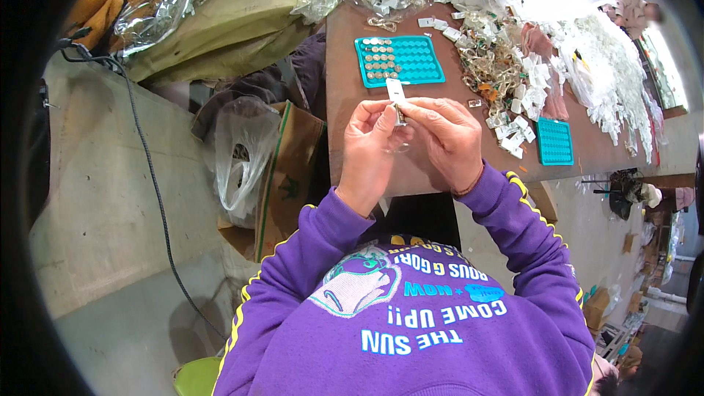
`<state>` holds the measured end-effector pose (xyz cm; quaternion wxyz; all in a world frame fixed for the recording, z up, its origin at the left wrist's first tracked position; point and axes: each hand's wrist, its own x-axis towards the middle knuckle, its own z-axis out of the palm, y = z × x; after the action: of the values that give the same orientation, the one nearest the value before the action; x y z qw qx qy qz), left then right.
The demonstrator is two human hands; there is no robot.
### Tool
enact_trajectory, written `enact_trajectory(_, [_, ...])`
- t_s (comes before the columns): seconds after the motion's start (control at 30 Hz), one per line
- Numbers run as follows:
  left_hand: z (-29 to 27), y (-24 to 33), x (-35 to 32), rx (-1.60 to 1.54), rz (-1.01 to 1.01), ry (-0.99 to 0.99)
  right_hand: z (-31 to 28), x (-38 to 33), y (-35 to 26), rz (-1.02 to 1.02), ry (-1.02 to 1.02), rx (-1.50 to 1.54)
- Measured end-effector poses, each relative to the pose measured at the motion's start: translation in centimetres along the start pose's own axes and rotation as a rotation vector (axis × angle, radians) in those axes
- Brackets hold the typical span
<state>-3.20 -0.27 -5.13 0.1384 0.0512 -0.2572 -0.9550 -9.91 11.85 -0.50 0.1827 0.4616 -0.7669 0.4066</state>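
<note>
Close together over the near edge of the brown table, both my hands are closed in a pinch. My left hand [367,148] and my right hand [452,141] meet at a small white tag [395,89] that sticks up between the fingertips. A small shiny metal piece [400,116] shows just below the tag, partly covered by the fingers; its kind is too small to make out. Just beyond the hands lies a teal tray [425,62] with rows of pockets. Several round silvery pieces [379,59] fill its left-hand pockets.
A tangled heap of chains and white tags [493,55] lies right of the tray, with more in clear plastic at the back. Another teal tray [555,141] sits at the table's right front. A cardboard box [291,169] with a plastic bag [246,154] stands left of the table.
</note>
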Motion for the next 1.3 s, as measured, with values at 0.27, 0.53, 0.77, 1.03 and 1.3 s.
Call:
enact_trajectory(0.27, [1.8,-0.2,-2.2,-0.09,-0.252,-0.102,-3.8,1.0,0.3,0.795,-0.23,0.901])
enact_trajectory(0.53, [2.5,-0.1,-2.7,-0.222,-0.336,-0.214,-3.6,-2.0,-2.1,-0.063,0.026,0.007])
enact_trajectory(0.77, [2.5,-0.9,-3.3,-0.223,-0.321,-0.219,-4.5,-1.9,-1.3,-0.271,-0.034,-0.118])
enact_trajectory(1.03, [2.3,-1.3,-3.2,-0.356,-0.442,-0.174,-4.8,-2.0,-1.1,-0.281,-0.08,-0.109])
enact_trajectory(1.3, [3.6,-0.7,-3.9,0.282,-0.197,-0.062,-5.7,-2.4,-1.7,-0.047,-0.153,-0.068])
